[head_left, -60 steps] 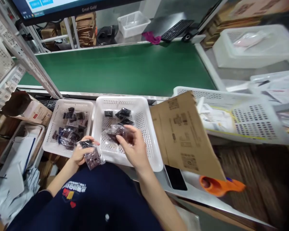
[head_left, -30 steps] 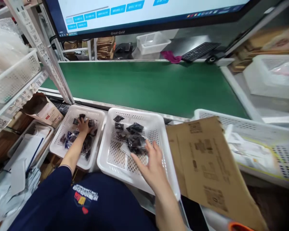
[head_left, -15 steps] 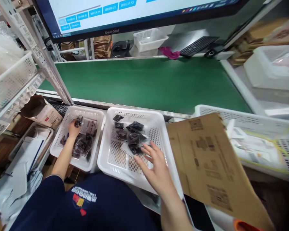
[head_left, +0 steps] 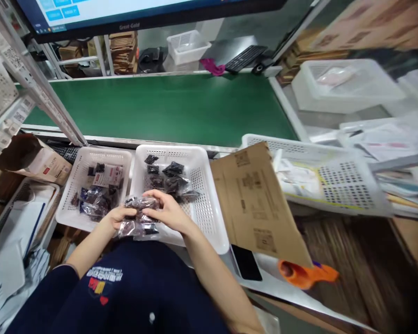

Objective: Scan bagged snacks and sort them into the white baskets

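Observation:
Both hands meet over the near edge of the middle white basket (head_left: 209, 218). My left hand (head_left: 116, 217) and my right hand (head_left: 169, 211) are closed together on a clear plastic bag of small dark parts (head_left: 139, 218). Several more dark packets (head_left: 165, 178) lie at the far end of that basket. A second white basket (head_left: 73, 204) to the left holds several similar packets (head_left: 95, 197) and a printed card.
A green conveyor belt (head_left: 167, 106) runs behind the baskets. A cardboard sheet (head_left: 256, 204) leans to the right, beside a larger white basket (head_left: 334, 181) of papers. A black phone (head_left: 246, 262) and an orange tape dispenser (head_left: 303, 273) lie near the bench edge. A monitor hangs above.
My left hand came out of the left basket with a bag. My right hand left the middle basket floor and joined it near my body. The view tilted down.

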Demonstrator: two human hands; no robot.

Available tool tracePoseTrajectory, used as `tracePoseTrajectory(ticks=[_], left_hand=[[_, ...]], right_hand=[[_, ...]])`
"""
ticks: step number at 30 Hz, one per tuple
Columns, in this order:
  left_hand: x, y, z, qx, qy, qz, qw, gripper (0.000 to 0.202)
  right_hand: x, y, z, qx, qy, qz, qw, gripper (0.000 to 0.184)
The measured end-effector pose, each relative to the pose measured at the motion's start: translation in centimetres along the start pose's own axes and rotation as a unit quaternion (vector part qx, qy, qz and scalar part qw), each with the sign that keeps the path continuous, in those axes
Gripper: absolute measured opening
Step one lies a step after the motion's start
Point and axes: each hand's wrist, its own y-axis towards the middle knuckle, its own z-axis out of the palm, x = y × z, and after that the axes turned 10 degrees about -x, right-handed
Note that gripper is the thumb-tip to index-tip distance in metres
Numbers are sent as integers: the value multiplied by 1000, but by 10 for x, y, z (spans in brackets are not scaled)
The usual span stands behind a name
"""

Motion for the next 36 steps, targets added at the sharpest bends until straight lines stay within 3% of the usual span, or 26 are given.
tracePoseTrajectory(ticks=[2, 5, 7, 9, 10, 12, 14, 15, 18, 21, 23, 24, 27, 29, 31, 33, 36], left_hand=[[3, -2, 3, 5, 19, -29, 999, 51], [2, -6, 11, -2, 38, -29, 999, 60], [-1, -8, 19, -24, 30, 21, 999, 68], [-4, -9, 27, -59, 12, 94, 994, 72], [-4, -9, 31, -79, 5, 131, 988, 70], [-4, -5, 38, -114, -5, 197, 974, 67], [-1, -2, 43, -139, -3, 247, 959, 65], [1, 0, 45, -147, 5, 269, 952, 64], [-2, -1, 42, -161, 103, 348, 918, 63], [-22, -10, 16, -207, 292, 415, 837, 56], [-38, -19, -15, -275, 424, 383, 773, 53], [-43, -22, -33, -320, 486, 334, 741, 56], [-44, -24, -83, -422, 634, 111, 639, 92], [-32, -16, -106, -434, 691, 1, 579, 118], [-19, -5, -117, -428, 732, -29, 529, 127], [-9, 3, -120, -429, 755, -8, 496, 119], [-6, 4, -118, -421, 754, 47, 502, 92]], right_hand=[[-3, -2, -6, -51, 20, 14, 998, 42], [-13, 1, -20, -187, 30, 10, 982, 54], [-20, 5, -30, -288, -41, -14, 957, 73], [-26, 7, -35, -342, -141, -27, 929, 103], [-27, 6, -35, -331, -170, -22, 928, 114], [-30, 2, -27, -230, -155, 3, 961, 116], [-32, -2, -12, -109, -107, -2, 988, 100], [-33, -4, -5, -81, -99, -21, 992, 90], [-35, -9, 0, -114, -102, -65, 986, 66], [-40, -18, -25, -132, -101, -22, 986, 65], [-48, -28, -52, -160, -167, 4, 973, 81], [-53, -34, -65, -192, -217, 13, 957, 90], [-67, -47, -91, -285, -281, 34, 916, 105], [-73, -50, -94, -291, -240, 38, 925, 105], [-73, -48, -88, -274, -203, 36, 939, 103], [-70, -42, -76, -253, -191, 33, 948, 101], [-64, -35, -58, -221, -170, 23, 960, 97]])
